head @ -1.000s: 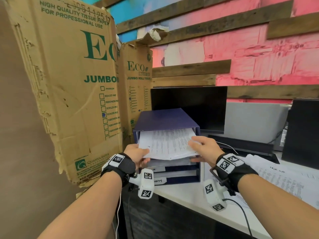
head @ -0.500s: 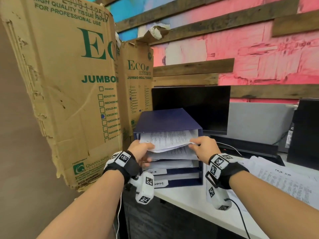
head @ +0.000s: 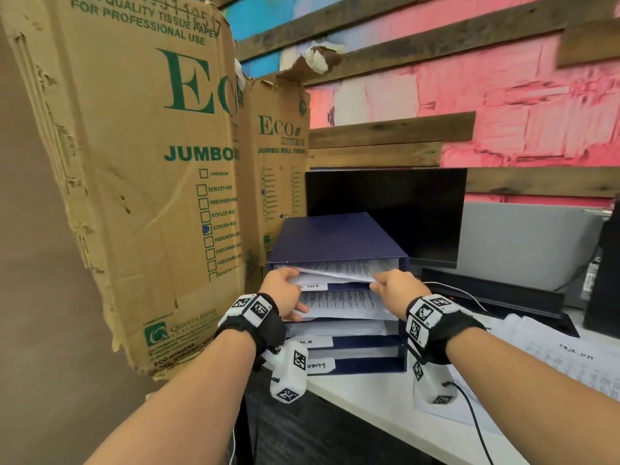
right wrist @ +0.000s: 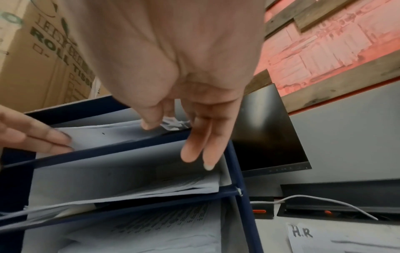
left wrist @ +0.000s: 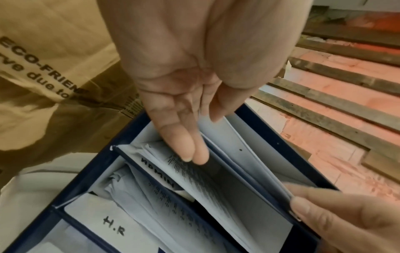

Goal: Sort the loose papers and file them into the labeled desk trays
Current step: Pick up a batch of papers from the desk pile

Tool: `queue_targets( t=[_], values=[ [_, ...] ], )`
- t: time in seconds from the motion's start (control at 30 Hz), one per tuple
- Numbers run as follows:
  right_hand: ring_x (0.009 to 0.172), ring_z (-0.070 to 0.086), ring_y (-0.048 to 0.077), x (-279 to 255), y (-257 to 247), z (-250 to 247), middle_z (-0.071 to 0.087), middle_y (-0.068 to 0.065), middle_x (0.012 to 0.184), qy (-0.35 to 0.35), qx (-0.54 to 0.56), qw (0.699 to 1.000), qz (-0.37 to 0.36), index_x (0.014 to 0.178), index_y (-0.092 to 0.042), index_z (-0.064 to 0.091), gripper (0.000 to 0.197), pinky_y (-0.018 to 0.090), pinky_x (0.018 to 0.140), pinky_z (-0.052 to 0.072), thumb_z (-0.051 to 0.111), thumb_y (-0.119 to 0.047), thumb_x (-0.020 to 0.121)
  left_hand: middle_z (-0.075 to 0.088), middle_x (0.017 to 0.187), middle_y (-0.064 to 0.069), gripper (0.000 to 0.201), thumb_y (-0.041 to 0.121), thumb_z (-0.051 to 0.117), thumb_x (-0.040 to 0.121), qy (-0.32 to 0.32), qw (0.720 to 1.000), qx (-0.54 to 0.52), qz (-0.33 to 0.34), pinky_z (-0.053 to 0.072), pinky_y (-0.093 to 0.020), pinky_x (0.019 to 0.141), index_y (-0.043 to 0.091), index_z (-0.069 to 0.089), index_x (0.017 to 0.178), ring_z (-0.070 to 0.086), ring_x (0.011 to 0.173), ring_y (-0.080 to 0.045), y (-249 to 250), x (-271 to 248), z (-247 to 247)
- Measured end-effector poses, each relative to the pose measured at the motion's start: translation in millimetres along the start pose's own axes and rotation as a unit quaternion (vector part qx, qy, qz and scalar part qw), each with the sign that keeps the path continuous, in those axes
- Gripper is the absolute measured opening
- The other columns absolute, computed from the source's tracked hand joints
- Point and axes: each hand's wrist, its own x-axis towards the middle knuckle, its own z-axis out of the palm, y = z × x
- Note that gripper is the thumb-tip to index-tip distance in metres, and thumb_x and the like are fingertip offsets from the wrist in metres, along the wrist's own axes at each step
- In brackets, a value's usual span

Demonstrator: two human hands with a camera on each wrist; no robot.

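I see both forearms reaching forward to the blue tray stack (head: 339, 239). My left hand (head: 283, 290) pinches the paper bundle (head: 342, 268) at its left edge, my right hand (head: 397, 286) pinches its right corner; the bundle sits mostly inside the stack's top slot, the monitor (head: 385, 209) behind.

The tray stack (head: 339, 239) stands at the desk's (head: 375, 394) left front corner, cardboard boxes (head: 134, 182) to its left, a monitor (head: 385, 209) behind it. Loose papers (head: 567, 360) lie on the desk to its right.
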Motion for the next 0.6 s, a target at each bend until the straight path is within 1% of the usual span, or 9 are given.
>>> queue_targets(
  t=[0.07,0.13,0.2,0.23,0.3,0.4,0.47,0.53,0.6],
  values=[
    [0.114,0.056,0.029,0,-1,0,0.052,0.010,0.132,-0.003,-0.042,0.998,-0.043,0.125,-0.019,0.055,0.032,0.044,0.094,0.046,0.040,-0.031,0.100,0.043,0.135,-0.011,0.047,0.006,0.040,0.097,-0.016,1.000,0.012,-0.012,0.053,-0.031,0.048,0.015,0.035,0.143,0.063,0.059,-0.020,1,4,3],
    [0.117,0.053,0.028,2,-2,1,0.048,0.007,0.135,0.014,-0.098,0.991,-0.088,0.121,-0.025,0.056,0.030,0.045,0.092,0.047,0.036,-0.033,0.100,0.050,0.128,-0.011,0.039,0.011,0.044,0.097,-0.013,0.999,0.033,-0.009,0.053,-0.033,0.049,0.014,0.043,0.136,0.063,0.057,-0.020,1,8,5],
    [0.110,0.057,0.028,6,-1,2,0.054,0.002,0.126,0.003,-0.136,0.985,-0.109,0.110,-0.029,0.057,0.026,0.043,0.085,0.049,0.034,-0.034,0.099,0.060,0.109,-0.010,0.015,0.013,0.049,0.094,0.016,0.998,0.057,0.007,0.053,-0.033,0.048,0.017,0.058,0.106,0.061,0.050,-0.019,1,11,6],
    [0.104,0.060,0.027,9,-1,3,0.058,-0.001,0.118,-0.015,-0.146,0.983,-0.109,0.104,-0.029,0.057,0.025,0.041,0.082,0.050,0.033,-0.035,0.099,0.062,0.100,-0.010,0.009,0.013,0.051,0.093,0.033,0.997,0.065,0.015,0.052,-0.031,0.046,0.019,0.058,0.092,0.059,0.046,-0.019,1,13,5],
    [0.099,0.061,0.024,11,-3,4,0.059,-0.004,0.114,-0.039,-0.159,0.981,-0.099,0.108,-0.030,0.056,0.030,0.041,0.081,0.051,0.029,-0.040,0.099,0.063,0.091,-0.008,0.013,0.012,0.052,0.091,0.046,0.996,0.069,0.024,0.049,-0.027,0.042,0.019,0.056,0.081,0.057,0.043,-0.018,0,17,5],
    [0.105,0.059,0.026,16,-9,2,0.056,0.001,0.125,-0.057,-0.185,0.976,-0.097,0.125,-0.026,0.051,0.040,0.039,0.083,0.050,0.024,-0.042,0.099,0.061,0.087,-0.005,0.014,0.012,0.047,0.094,0.022,0.998,0.054,0.019,0.045,-0.023,0.038,0.014,0.061,0.098,0.055,0.042,-0.018,-1,19,3],
    [0.107,0.058,0.028,19,-13,1,0.051,0.005,0.130,-0.078,-0.204,0.971,-0.093,0.129,-0.021,0.047,0.042,0.037,0.082,0.046,0.024,-0.040,0.100,0.060,0.098,-0.004,0.023,0.011,0.045,0.096,-0.014,0.998,0.055,0.009,0.046,-0.023,0.037,0.011,0.057,0.115,0.056,0.042,-0.016,-2,18,2],
    [0.113,0.055,0.029,19,-15,1,0.043,0.006,0.139,-0.093,-0.204,0.971,-0.083,0.135,-0.019,0.041,0.044,0.039,0.084,0.045,0.027,-0.041,0.099,0.054,0.113,-0.004,0.033,0.010,0.045,0.097,-0.046,0.996,0.071,0.003,0.050,-0.025,0.041,0.011,0.049,0.129,0.059,0.046,-0.017,-1,16,2],
    [0.118,0.052,0.028,15,-14,1,0.040,0.005,0.142,-0.076,-0.182,0.977,-0.079,0.137,-0.020,0.039,0.044,0.041,0.087,0.045,0.032,-0.040,0.098,0.052,0.111,-0.004,0.040,0.010,0.045,0.097,-0.061,0.993,0.105,0.004,0.055,-0.031,0.050,0.011,0.043,0.137,0.061,0.052,-0.020,2,14,3]
  ],
)
